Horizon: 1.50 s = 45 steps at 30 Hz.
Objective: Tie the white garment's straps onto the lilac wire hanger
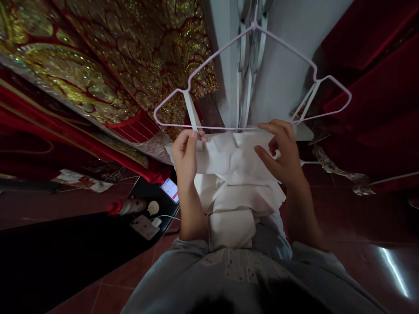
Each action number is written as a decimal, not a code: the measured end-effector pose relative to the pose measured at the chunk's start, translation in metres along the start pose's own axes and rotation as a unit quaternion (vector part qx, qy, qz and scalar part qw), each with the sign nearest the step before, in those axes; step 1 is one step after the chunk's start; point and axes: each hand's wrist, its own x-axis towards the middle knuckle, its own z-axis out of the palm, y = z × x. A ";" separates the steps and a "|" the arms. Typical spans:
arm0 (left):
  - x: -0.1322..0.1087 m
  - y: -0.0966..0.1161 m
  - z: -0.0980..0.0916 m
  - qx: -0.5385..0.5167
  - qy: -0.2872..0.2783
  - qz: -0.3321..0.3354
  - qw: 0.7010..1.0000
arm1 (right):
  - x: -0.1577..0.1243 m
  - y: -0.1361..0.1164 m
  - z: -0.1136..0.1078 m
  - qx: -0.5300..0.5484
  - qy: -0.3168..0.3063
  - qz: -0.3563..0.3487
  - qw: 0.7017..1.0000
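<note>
A white strapped garment (235, 161) hangs in front of my body from a pale pink hanger (284, 42). Its straps (191, 109) loop over the notches on both sides of the hanger. My left hand (186, 155) is closed, thumb and fingers pinching the garment's top edge at the base of the left strap. On the other side, my right hand (283, 150) has thumb and forefinger spread apart over the garment's upper right. Its fingertips are close to the hanger's lower bar; whether they touch it cannot be made out. The garment's lower part bunches in folds against my lap.
Gold-sequined red garments (131, 56) hang at left, dark red cloth (379, 87) at right. Behind the hanger is a folding metal rack (244, 78). On a black surface (98, 240) lie a lit phone (170, 190), another phone (144, 227) and a red-capped bottle (127, 206).
</note>
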 end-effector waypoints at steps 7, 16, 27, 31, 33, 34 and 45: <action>0.024 0.062 -0.013 -0.177 -0.082 -0.062 0.979 | 0.008 0.003 -0.010 0.043 0.025 -0.003 0.999; 0.037 -0.016 -0.055 -0.124 0.109 0.004 0.986 | 0.016 0.007 -0.027 0.049 -0.034 0.005 0.998; 0.023 0.013 -0.001 -0.129 0.031 -0.026 0.991 | 0.026 0.022 -0.023 0.115 0.170 0.023 0.979; 0.024 0.005 -0.008 -0.108 0.017 -0.014 0.994 | 0.044 0.023 -0.035 0.153 0.128 0.091 0.976; 0.025 0.002 -0.010 -0.100 0.015 -0.012 0.995 | 0.053 0.017 -0.041 0.153 0.079 0.124 0.977; 0.025 0.002 -0.010 -0.096 0.016 -0.010 0.995 | 0.057 0.012 -0.044 0.150 0.079 0.134 0.976; 0.029 0.001 -0.011 -0.081 0.026 0.006 0.996 | 0.065 0.016 -0.052 0.271 0.091 0.099 0.953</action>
